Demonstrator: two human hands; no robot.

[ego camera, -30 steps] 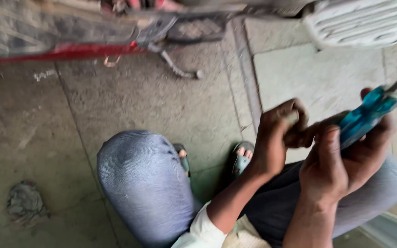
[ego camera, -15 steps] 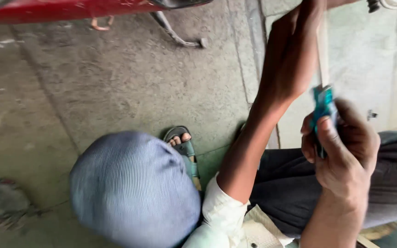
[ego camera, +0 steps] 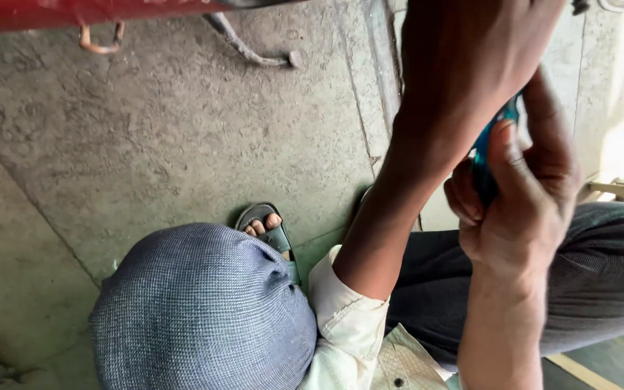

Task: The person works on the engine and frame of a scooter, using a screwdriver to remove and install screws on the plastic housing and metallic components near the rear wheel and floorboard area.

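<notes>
Right hand grips blue tool handle; left hand raised above it, grasp unclear. Knee, sandal over concrete floor.

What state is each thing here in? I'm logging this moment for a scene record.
left hand: raised, close to the camera, beside the tool.
right hand: fingers curled around the blue tool handle.
blue tool handle: gripped, mostly hidden.
sandal: worn, toes showing, flat on the concrete floor.

left hand raised | right hand fist-closed (fingers curled)
</notes>
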